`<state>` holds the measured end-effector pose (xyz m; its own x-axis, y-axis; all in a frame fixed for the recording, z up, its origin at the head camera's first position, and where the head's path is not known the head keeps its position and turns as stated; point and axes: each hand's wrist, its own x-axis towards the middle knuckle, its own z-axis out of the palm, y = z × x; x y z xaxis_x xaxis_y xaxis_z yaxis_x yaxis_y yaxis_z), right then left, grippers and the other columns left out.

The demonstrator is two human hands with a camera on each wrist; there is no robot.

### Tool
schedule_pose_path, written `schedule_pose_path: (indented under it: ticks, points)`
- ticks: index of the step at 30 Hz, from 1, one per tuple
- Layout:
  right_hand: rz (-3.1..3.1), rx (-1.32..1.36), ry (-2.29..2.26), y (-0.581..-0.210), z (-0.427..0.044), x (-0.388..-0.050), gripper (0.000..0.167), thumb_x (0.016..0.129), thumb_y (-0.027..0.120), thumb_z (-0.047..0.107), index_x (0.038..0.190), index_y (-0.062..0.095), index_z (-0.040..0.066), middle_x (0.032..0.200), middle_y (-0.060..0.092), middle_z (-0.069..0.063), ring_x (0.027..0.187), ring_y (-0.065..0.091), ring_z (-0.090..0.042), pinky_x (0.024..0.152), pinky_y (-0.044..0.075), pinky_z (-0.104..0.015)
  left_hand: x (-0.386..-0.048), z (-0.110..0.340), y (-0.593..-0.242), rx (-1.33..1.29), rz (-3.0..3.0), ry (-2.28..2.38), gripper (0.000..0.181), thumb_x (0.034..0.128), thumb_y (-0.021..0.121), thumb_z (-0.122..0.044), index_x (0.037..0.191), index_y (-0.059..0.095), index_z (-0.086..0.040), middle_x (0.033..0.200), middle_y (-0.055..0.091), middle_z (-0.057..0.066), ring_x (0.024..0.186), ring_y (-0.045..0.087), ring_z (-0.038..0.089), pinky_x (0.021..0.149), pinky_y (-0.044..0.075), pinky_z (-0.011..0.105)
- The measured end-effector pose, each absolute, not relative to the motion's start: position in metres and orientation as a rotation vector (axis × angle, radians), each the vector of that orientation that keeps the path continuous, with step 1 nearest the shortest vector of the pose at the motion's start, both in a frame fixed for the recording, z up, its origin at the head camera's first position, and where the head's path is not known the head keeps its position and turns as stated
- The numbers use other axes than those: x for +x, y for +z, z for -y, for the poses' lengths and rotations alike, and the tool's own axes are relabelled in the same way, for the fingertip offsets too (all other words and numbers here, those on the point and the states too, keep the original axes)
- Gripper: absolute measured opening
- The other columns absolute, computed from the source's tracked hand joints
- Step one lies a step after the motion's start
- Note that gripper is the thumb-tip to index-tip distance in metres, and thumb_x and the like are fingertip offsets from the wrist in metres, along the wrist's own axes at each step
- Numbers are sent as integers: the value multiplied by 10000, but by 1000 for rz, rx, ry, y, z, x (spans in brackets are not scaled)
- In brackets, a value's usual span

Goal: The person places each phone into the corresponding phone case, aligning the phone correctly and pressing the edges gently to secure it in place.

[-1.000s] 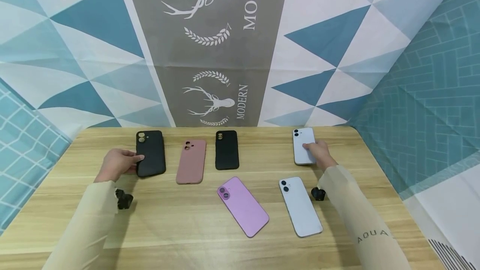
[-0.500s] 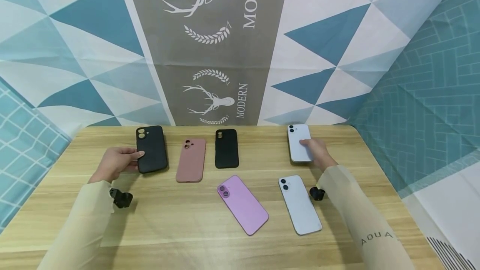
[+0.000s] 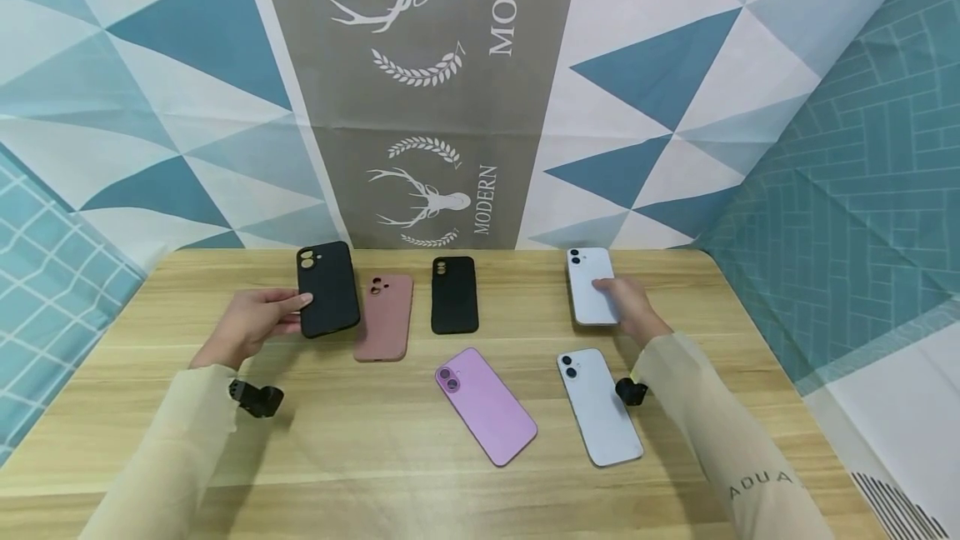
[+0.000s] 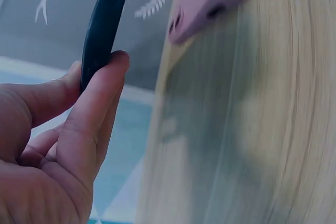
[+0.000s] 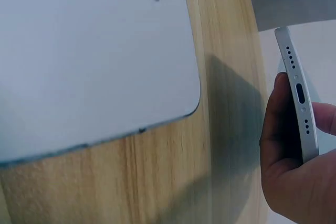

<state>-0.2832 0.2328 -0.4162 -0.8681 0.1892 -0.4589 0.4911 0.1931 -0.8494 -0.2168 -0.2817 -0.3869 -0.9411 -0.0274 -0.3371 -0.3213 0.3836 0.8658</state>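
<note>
My left hand point(image 3: 258, 319) pinches a black phone case point(image 3: 327, 288) by its left edge, thumb on top and fingers beneath. The case is lifted off the table; in the left wrist view its thin side point(image 4: 105, 27) shows between thumb and finger. My right hand point(image 3: 632, 304) grips a white phone point(image 3: 591, 286) by its right edge near the table's back. In the right wrist view the phone's bottom end point(image 5: 299, 94), with its charging port, stands above the wood, fingers on one face and thumb on the other.
A pink phone case point(image 3: 384, 319) lies just right of the held case, and another black case point(image 3: 454, 296) farther right. Nearer the front lie a purple phone point(image 3: 487, 407) and a second white phone point(image 3: 600, 408). A patterned cloth backdrop point(image 3: 420, 123) rises behind the wooden table point(image 3: 360, 457).
The left hand has raised the black case and carried it right, to the pink case's edge. The right hand has lifted the white phone slightly and shifted it left.
</note>
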Motion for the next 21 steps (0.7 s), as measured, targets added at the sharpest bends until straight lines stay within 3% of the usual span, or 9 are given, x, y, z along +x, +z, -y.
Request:
schedule_pose_path:
  ticks: [5,12,17,21]
  points:
    - [-2230,580,-1733,-415,-229,-278,656,938,470,197,1478,155,1,1571,89,-151,1443,111,-329,1204,113,-464,-215,262,-380,-265,-2362,1603,691,929,576,-325,1409,303,89,1021,573,28,733,622,2,742,581,223]
    - [-2240,538,-1732,-414,-226,-274,641,933,475,185,1461,182,-31,1565,98,-167,1443,103,-337,1203,93,-476,-216,244,-377,-217,-2318,1684,616,929,589,-258,1362,365,117,863,611,-47,697,640,29,683,582,206]
    - [-2216,543,-1796,-415,-220,-273,586,909,507,151,1411,292,-64,1505,257,-196,1387,243,-327,1189,178,-442,-217,239,-377,-201,-2304,1709,587,932,585,-236,1342,379,131,811,615,-70,683,636,29,673,580,200]
    - [-2198,548,-1825,-414,-216,-270,583,897,524,144,1394,313,-77,1478,299,-200,1357,280,-322,1178,208,-431,-217,235,-377,-199,-2291,1719,570,938,575,-226,1336,384,136,795,621,-70,680,641,35,672,581,204]
